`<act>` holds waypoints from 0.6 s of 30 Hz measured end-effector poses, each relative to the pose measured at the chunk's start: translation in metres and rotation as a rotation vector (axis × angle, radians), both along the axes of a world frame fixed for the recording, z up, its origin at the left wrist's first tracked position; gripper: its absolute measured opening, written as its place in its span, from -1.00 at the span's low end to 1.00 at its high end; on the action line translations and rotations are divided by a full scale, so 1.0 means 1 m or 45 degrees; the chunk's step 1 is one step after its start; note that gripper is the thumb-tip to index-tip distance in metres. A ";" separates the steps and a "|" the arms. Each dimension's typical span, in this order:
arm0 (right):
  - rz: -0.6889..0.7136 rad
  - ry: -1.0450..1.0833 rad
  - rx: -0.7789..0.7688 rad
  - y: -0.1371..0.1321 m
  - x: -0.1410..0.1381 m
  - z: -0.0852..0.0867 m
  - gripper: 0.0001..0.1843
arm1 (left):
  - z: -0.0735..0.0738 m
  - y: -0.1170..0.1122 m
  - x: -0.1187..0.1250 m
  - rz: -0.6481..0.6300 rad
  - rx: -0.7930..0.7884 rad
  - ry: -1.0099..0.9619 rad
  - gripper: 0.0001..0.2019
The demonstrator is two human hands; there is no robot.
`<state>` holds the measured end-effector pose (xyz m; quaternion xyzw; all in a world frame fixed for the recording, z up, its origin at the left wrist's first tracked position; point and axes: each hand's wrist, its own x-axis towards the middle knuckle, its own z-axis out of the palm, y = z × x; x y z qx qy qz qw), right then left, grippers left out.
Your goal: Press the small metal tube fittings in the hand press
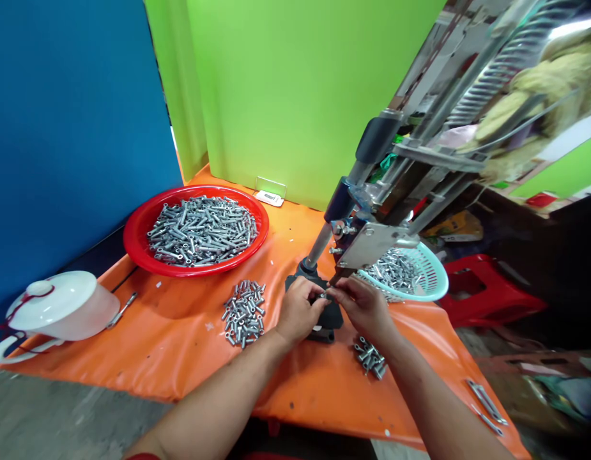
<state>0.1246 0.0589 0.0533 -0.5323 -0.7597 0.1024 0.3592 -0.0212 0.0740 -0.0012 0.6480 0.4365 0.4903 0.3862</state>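
My left hand (299, 309) is closed in a pinch above the black base (331, 317) of a hand press (368, 246). A small shiny metal part (322, 295) shows at its fingertips; its exact kind is too small to tell. Close beside it, under the press head, my right hand (367, 308) is pinched too, and what lies between its fingers is hidden. To the left is a pile of short metal eye bolts (245, 313). A smaller group of similar eye-ended parts (370, 358) lies below my right hand.
A red basin (197, 269) full of metal eye bolts stands at the back left. Behind the press sits a pale green basket (434, 281) of metal parts. A white lidded pot (69, 313) is at far left, and wrenches (487, 404) lie at the right edge.
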 end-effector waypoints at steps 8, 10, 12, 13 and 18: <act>0.060 -0.022 0.023 0.000 0.000 -0.003 -0.81 | -0.002 -0.001 0.000 0.007 0.017 0.023 -0.94; 0.076 -0.022 0.022 0.001 0.001 -0.003 -0.82 | -0.003 -0.001 0.000 0.009 0.048 0.019 -0.93; 0.089 -0.017 0.007 0.002 0.001 -0.003 -0.83 | -0.004 -0.001 0.000 -0.007 0.104 0.002 -0.95; 0.091 -0.011 -0.007 0.002 0.000 -0.003 -0.83 | -0.004 -0.001 0.000 -0.020 0.133 -0.007 -0.95; 0.090 0.096 -0.140 0.001 -0.004 -0.007 -0.83 | -0.005 0.000 0.001 -0.017 0.146 0.013 -0.89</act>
